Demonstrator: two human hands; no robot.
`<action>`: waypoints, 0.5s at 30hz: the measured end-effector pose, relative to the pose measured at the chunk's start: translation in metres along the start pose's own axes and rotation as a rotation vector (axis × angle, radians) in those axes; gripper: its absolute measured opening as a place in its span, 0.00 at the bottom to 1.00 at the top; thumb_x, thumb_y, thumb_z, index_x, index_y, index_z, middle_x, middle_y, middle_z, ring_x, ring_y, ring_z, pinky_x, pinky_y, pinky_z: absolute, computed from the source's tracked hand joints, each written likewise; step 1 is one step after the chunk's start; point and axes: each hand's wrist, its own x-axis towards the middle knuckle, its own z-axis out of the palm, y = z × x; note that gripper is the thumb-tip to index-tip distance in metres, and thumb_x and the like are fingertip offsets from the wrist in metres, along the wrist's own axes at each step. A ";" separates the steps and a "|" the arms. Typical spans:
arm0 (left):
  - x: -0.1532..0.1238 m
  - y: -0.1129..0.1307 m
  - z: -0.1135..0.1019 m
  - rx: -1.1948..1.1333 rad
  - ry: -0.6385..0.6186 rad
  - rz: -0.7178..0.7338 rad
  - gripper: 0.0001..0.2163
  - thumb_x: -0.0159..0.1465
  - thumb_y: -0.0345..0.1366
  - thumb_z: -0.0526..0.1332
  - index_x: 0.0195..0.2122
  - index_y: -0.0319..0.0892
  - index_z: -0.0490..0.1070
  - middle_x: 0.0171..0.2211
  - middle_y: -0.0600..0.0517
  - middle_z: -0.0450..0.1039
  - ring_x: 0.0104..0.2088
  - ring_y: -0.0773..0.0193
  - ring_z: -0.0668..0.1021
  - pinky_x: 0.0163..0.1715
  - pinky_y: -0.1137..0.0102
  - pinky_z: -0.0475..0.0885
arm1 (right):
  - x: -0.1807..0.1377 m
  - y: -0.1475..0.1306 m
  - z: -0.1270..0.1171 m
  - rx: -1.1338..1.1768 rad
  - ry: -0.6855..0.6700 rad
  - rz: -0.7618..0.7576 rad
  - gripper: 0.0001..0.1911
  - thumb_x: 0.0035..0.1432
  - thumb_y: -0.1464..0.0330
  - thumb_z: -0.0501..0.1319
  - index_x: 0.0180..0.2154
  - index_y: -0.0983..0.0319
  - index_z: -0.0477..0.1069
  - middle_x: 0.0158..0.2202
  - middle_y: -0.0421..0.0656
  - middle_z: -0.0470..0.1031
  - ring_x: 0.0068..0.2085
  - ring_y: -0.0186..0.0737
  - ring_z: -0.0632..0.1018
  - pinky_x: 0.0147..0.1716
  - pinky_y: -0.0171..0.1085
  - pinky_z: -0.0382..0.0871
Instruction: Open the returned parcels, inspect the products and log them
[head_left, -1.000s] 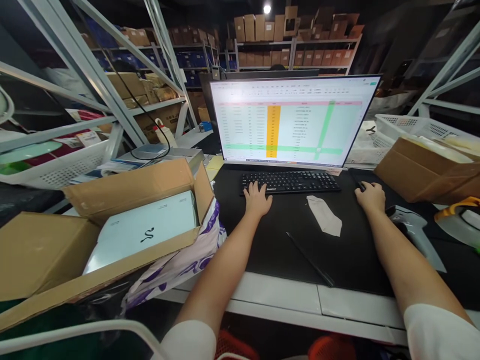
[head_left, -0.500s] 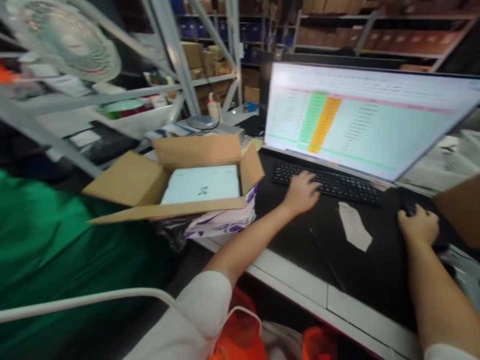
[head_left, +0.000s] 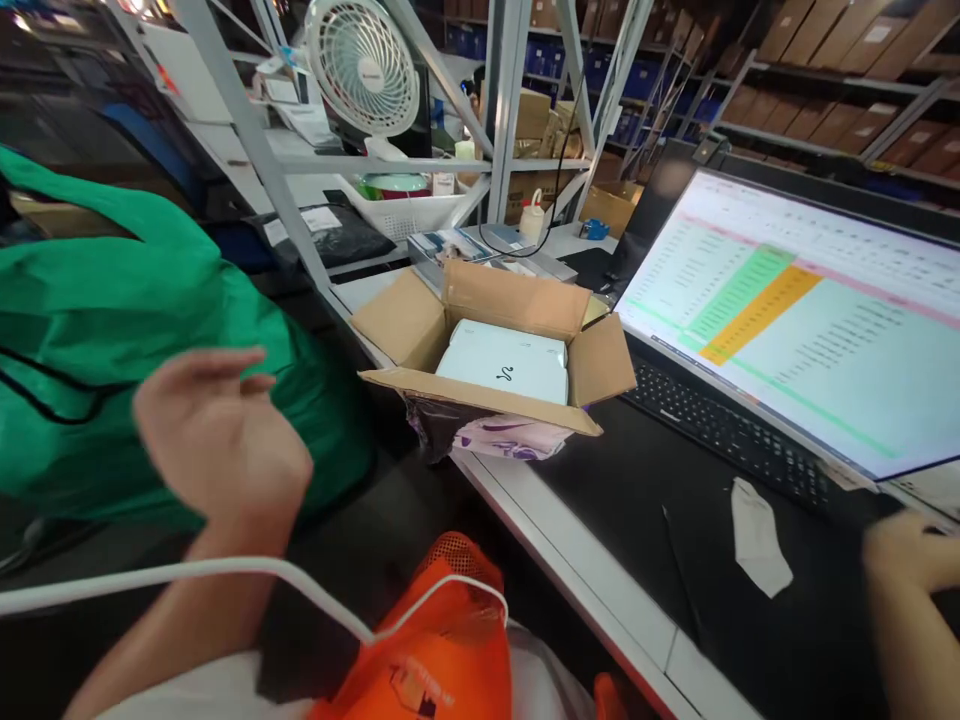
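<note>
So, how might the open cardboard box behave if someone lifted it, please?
The open cardboard box may feel fairly stiff, as its flaps stick out unsupported. The white box inside probably adds weight. The plastic-looking patterned wrap at the front could be slippery.

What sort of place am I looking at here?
Probably a warehouse with a packing or stock desk: brown cartons line metal shelves behind, a monitor shows a coloured spreadsheet, and an open box sits beside it.
</note>
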 end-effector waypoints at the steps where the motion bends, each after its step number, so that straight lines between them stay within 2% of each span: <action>1: 0.015 -0.016 -0.008 0.019 0.098 -0.150 0.23 0.68 0.52 0.50 0.63 0.65 0.66 0.65 0.64 0.71 0.67 0.41 0.70 0.60 0.36 0.72 | 0.008 -0.038 -0.002 0.132 0.028 -0.023 0.36 0.62 0.52 0.48 0.68 0.51 0.65 0.63 0.66 0.66 0.67 0.66 0.66 0.62 0.63 0.57; 2: 0.029 -0.031 -0.010 0.012 0.036 -0.340 0.22 0.64 0.54 0.57 0.58 0.59 0.72 0.62 0.61 0.74 0.65 0.38 0.72 0.59 0.36 0.73 | 0.013 -0.081 -0.006 0.238 0.004 -0.087 0.32 0.62 0.53 0.51 0.64 0.54 0.71 0.60 0.64 0.71 0.63 0.63 0.71 0.61 0.58 0.63; 4: 0.047 -0.055 -0.003 -0.121 -0.236 -0.580 0.24 0.59 0.58 0.65 0.50 0.49 0.77 0.56 0.52 0.80 0.60 0.36 0.77 0.58 0.39 0.75 | 0.013 -0.180 -0.022 0.416 -0.184 -0.329 0.25 0.63 0.56 0.54 0.56 0.57 0.78 0.52 0.58 0.79 0.55 0.57 0.78 0.57 0.52 0.72; 6: 0.052 -0.070 0.015 -0.286 -0.456 -0.701 0.26 0.56 0.59 0.70 0.45 0.44 0.79 0.48 0.47 0.84 0.53 0.39 0.81 0.56 0.43 0.77 | -0.003 -0.280 -0.044 0.530 -0.413 -0.692 0.21 0.65 0.57 0.57 0.52 0.58 0.79 0.52 0.51 0.80 0.54 0.52 0.80 0.56 0.49 0.74; 7: 0.052 -0.073 0.027 -0.336 -0.500 -0.729 0.26 0.55 0.59 0.71 0.43 0.43 0.79 0.45 0.46 0.84 0.50 0.41 0.83 0.55 0.46 0.78 | -0.016 -0.326 -0.055 0.552 -0.535 -0.904 0.20 0.67 0.58 0.57 0.52 0.59 0.79 0.52 0.49 0.80 0.54 0.51 0.79 0.56 0.49 0.74; 9: 0.048 -0.072 0.051 -0.383 -0.434 -0.775 0.26 0.58 0.61 0.68 0.42 0.41 0.79 0.43 0.43 0.84 0.47 0.42 0.84 0.54 0.48 0.79 | -0.046 -0.403 -0.069 0.531 -0.768 -1.277 0.19 0.70 0.61 0.55 0.54 0.59 0.78 0.54 0.46 0.79 0.54 0.50 0.79 0.56 0.50 0.74; 11: 0.048 -0.063 0.073 -0.452 -0.260 -0.827 0.28 0.64 0.61 0.61 0.46 0.38 0.78 0.47 0.40 0.83 0.50 0.44 0.83 0.56 0.50 0.78 | -0.075 -0.456 -0.069 0.430 -0.910 -1.457 0.18 0.70 0.64 0.55 0.55 0.60 0.77 0.54 0.47 0.79 0.53 0.52 0.78 0.54 0.52 0.74; 13: 0.059 -0.050 0.092 -0.558 -0.125 -0.875 0.28 0.68 0.59 0.56 0.51 0.37 0.76 0.51 0.39 0.81 0.54 0.46 0.82 0.59 0.52 0.76 | -0.098 -0.485 -0.060 0.309 -0.949 -1.534 0.19 0.70 0.65 0.57 0.57 0.63 0.76 0.56 0.50 0.78 0.55 0.56 0.78 0.53 0.53 0.73; 15: 0.080 -0.036 0.106 -0.615 -0.112 -0.859 0.29 0.69 0.60 0.54 0.52 0.37 0.75 0.52 0.39 0.81 0.55 0.47 0.81 0.60 0.54 0.75 | -0.111 -0.497 -0.051 0.304 -0.859 -1.582 0.23 0.71 0.62 0.59 0.62 0.66 0.72 0.63 0.54 0.72 0.60 0.59 0.73 0.57 0.54 0.70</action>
